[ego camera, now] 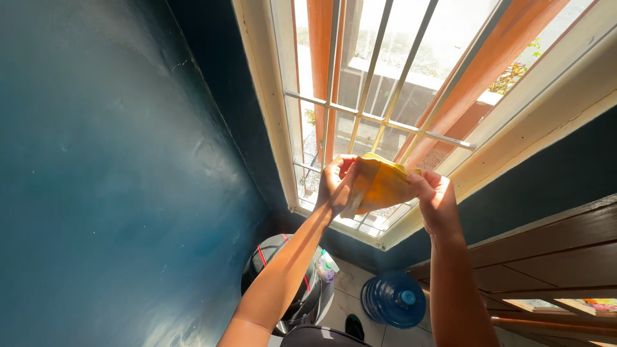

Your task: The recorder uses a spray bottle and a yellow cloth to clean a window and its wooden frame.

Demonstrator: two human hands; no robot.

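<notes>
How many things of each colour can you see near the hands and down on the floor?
Yellow: 1, the yellow cloth gripped by the left hand and right hand
Blue: 1, the blue water jug on the floor
Black: 1, the black round bin below the left arm
White: 1, the small plastic bottle
Total: 4

The single head camera looks steeply down and forward from close behind the raised hands, facing the barred window (pixel 379 109), with the floor (pixel 350 283) far below.
</notes>
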